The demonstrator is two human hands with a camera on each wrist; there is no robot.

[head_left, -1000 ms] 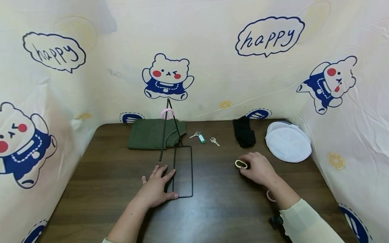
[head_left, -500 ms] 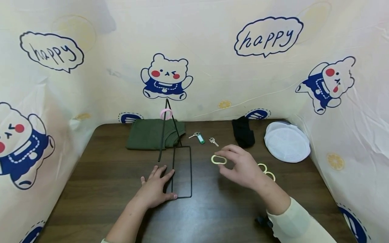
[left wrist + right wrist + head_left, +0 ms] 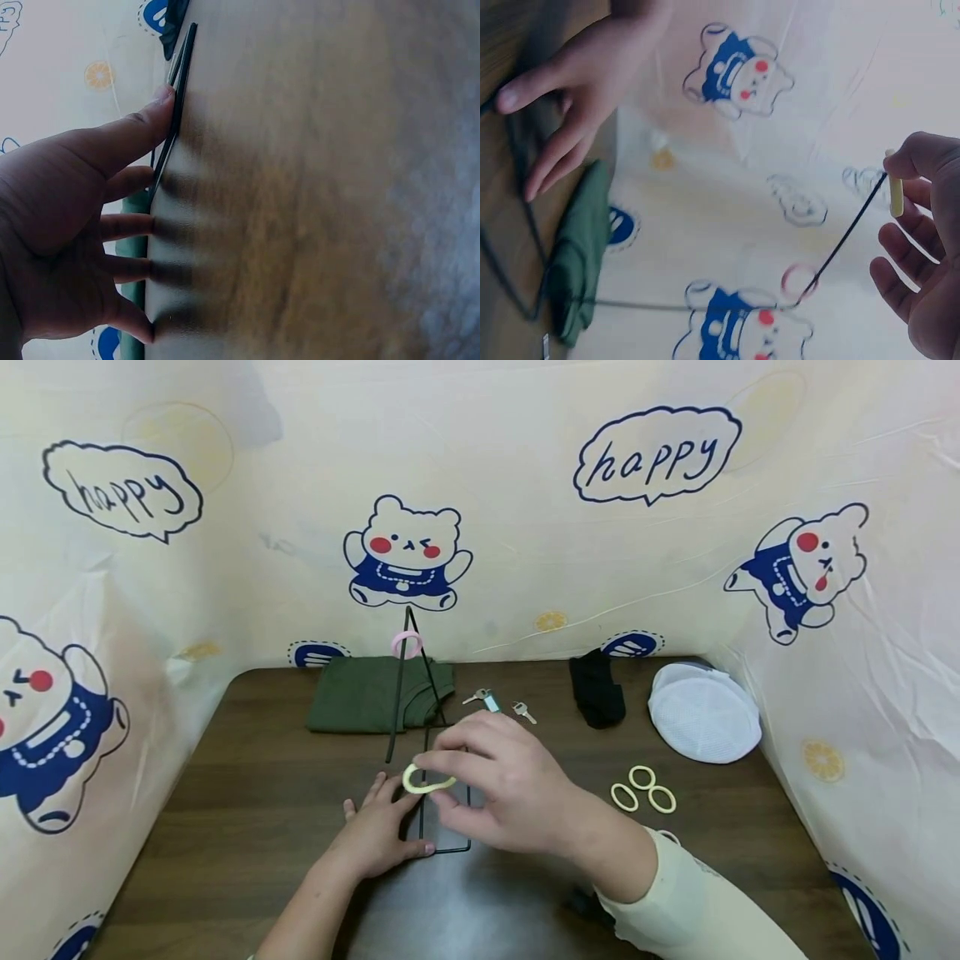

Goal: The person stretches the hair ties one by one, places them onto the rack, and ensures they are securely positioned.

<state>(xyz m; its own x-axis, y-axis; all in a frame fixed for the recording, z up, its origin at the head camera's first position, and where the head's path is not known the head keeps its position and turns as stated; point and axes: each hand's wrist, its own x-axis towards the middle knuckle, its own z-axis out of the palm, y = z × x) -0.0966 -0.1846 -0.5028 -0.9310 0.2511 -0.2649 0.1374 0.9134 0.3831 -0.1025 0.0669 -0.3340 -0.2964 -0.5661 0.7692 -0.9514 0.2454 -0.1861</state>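
A black wire stand (image 3: 397,710) rises from a rectangular base on the dark wooden table (image 3: 225,793), with a pink ring (image 3: 406,644) hanging near its top. My left hand (image 3: 390,802) lies flat on the table, fingers straight, pressing the base wire (image 3: 174,112). My right hand (image 3: 444,770) hovers over the base and pinches a pale yellow ring (image 3: 426,780) between thumb and fingers. In the right wrist view the yellow ring (image 3: 895,193) shows edge-on beside the stand's rod (image 3: 847,236), and the pink ring (image 3: 799,281) hangs farther along it.
Three more yellow rings (image 3: 642,789) lie to the right. At the back are a folded green cloth (image 3: 360,693), keys with a green tag (image 3: 486,697), a single key (image 3: 524,712), a black sock (image 3: 597,690) and a white mesh cap (image 3: 702,712). Printed sheets wall in the table.
My right hand picked a yellow ring off the table at the right and carried it left to above the stand's base. Three rings are left there. The left hand stayed put.
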